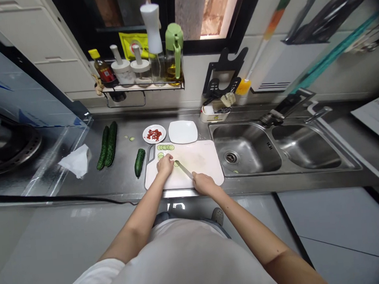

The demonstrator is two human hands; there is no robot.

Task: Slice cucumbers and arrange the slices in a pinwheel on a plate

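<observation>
My right hand [204, 183] is closed round the handle of a knife [185, 171], whose blade points up and left over the white cutting board [207, 162]. My left hand [165, 165] rests on the board's left part, fingers bent together; what they hold, if anything, is too small to name. One cucumber slice [176, 163] lies by the blade's tip. A row of cucumber slices [165, 147] lies along the board's upper left edge, with more just above my left hand. Left of the board is a cut piece of cucumber [139, 163].
Behind the board stand a small plate of red pieces [154, 134] and a square white plate [182, 132]. Two whole cucumbers [107, 146] and a crumpled tissue [76, 162] lie at left. The double sink [246, 149] is at right; a bottle rack [143, 87] hangs behind.
</observation>
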